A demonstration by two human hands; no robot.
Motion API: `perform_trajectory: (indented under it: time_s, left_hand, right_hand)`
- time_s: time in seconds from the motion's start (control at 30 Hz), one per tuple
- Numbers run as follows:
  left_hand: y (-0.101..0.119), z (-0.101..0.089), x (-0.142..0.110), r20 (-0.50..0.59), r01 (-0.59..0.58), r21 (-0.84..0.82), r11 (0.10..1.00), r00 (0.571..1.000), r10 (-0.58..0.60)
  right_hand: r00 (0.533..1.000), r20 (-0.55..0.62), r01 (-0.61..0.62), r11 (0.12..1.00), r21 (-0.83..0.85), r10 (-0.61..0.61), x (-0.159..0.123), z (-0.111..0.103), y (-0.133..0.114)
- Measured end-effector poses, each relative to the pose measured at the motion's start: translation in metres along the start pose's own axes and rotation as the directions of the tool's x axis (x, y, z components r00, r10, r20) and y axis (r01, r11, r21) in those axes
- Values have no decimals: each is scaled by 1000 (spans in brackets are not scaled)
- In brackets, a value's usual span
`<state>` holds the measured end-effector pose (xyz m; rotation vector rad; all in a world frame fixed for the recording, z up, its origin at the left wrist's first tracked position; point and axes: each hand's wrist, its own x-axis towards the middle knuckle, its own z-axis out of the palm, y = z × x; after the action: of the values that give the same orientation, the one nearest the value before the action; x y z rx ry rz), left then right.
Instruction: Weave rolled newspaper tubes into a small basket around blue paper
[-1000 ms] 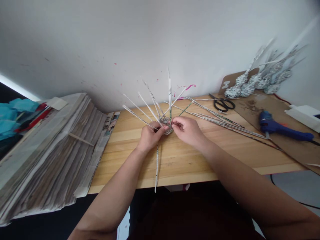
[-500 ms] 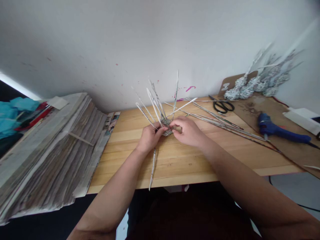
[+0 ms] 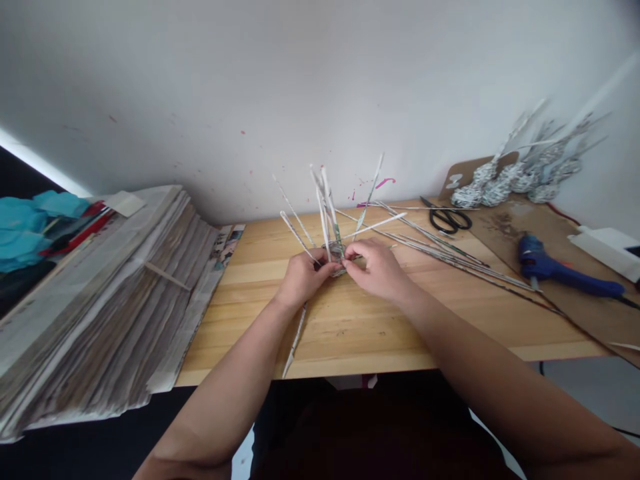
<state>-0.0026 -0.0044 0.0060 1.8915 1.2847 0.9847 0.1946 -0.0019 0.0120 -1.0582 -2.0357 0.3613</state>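
Observation:
A small woven piece of rolled newspaper strips sits over the middle of the table, with several strips fanning upward and outward from it. My left hand is closed on its left side, thumb and fingers pinching the weave. From under that hand one strip hangs toward the table's front edge. My right hand pinches a paper strip at the right side of the weave, its fingertips close to my left thumb. The fingers hide much of the woven base.
Loose paper strips lie to the right, near black scissors. A blue glue gun rests on brown cardboard. Woven paper pieces stand at the back right. A tall newspaper stack fills the left.
The woven piece has turned slightly, so its upright strips lean further right and its hanging strip has swung left. Both hands stay closed at it. The view has shifted a little.

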Motion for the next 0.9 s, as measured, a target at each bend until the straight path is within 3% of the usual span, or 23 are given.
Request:
perform_trajectory:
  time_s: [0.3,0.53,0.67,0.9]
  left_hand:
    - [5,4,-3,-26,-76,135,988,996,80]
    - [4,9,1,-68,-31,197,980,997,45]
    - [-4,13,3,-90,28,121,992,996,-17]
    - [-4,7,3,-58,-24,-13,1000,998,23]
  right_hand:
    - [999,9,-51,998,-42,51,0,5,-3]
    - [999,13,-48,994,-98,50,1,6,6]
    - [999,43,-29,996,-89,33,2,8,10]
    - [995,59,91,985,-148,-83,4,12,16]
